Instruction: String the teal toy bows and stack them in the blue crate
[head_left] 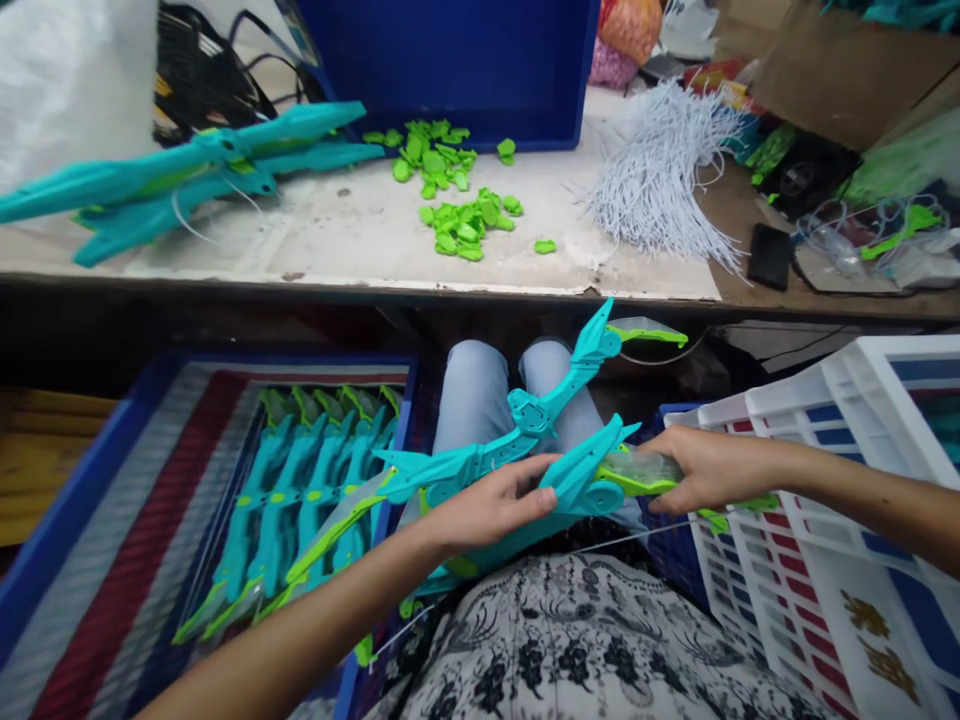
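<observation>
Evidently, a bow is held by left fingers and right fingers; overbent, its three-o'clock limb could be snapped.

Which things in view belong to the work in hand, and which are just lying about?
Likely part of the work:
teal-and-green bow, at the left hand and right hand
similar bows in the blue crate
small green pieces
white strands

Seemingly just lying about:
black phone-like object
cardboard box
</observation>
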